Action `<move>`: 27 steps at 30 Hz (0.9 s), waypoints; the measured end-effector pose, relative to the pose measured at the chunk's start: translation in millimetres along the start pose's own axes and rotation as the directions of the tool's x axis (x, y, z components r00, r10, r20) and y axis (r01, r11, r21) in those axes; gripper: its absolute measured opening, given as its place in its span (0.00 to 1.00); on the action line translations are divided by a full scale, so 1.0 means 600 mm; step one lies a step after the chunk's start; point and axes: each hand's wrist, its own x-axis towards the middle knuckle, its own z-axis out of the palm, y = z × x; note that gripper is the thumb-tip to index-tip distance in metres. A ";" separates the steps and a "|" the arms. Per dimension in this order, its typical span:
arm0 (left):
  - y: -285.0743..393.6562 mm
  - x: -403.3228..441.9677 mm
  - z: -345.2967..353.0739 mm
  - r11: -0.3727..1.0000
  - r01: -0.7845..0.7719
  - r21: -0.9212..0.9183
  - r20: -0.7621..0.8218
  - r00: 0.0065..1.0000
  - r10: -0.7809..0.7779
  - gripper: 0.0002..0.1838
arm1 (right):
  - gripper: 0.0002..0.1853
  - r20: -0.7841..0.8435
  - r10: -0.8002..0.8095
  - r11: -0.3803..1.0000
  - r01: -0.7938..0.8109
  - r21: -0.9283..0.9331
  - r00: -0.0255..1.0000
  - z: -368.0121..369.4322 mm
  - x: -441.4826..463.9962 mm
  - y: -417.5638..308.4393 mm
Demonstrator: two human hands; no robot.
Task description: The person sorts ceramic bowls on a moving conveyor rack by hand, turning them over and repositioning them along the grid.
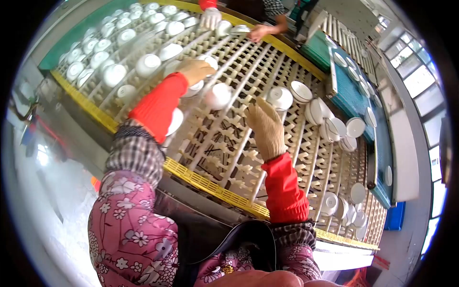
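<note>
My left hand [195,71], in a tan glove with a red cuff, reaches over the pegged conveyor among white bowls, touching or just above a bowl [207,62]; its fingertips are partly hidden. My right hand [266,125], gloved too, is over the pegs with its fingers raised, close to an upside-down white bowl [279,98]. Whether it touches that bowl is unclear. Between my hands another white bowl [218,96] lies on the pegs.
Many white bowls [114,75] fill the conveyor's left part. Across the yellow edge [301,60] are co-workers' hands, one gloved [211,18], one bare [260,32]. A blue-green belt [349,93] with bowls runs at the right. More bowls [330,203] sit at the lower right.
</note>
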 end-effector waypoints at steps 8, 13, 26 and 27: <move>0.104 -0.049 -0.053 0.975 0.213 0.056 -0.097 0.974 -0.207 0.19 | 0.29 -0.446 0.194 0.970 -0.238 -0.043 0.874 -0.248 -0.079 0.119; 0.145 -0.054 -0.064 0.947 0.257 0.194 -0.177 0.958 -0.224 0.20 | 0.38 -0.543 -0.143 0.841 -0.187 -0.507 0.828 -0.337 0.021 0.231; 0.250 -0.054 -0.091 0.935 0.342 0.094 0.028 0.938 -0.346 0.28 | 0.21 -0.221 0.388 0.898 -0.421 -0.129 0.895 -0.273 -0.012 0.182; 0.271 -0.052 -0.096 0.912 0.392 0.119 0.142 0.903 -0.406 0.30 | 0.19 -0.201 0.487 0.872 -0.463 0.157 0.850 -0.253 -0.028 0.186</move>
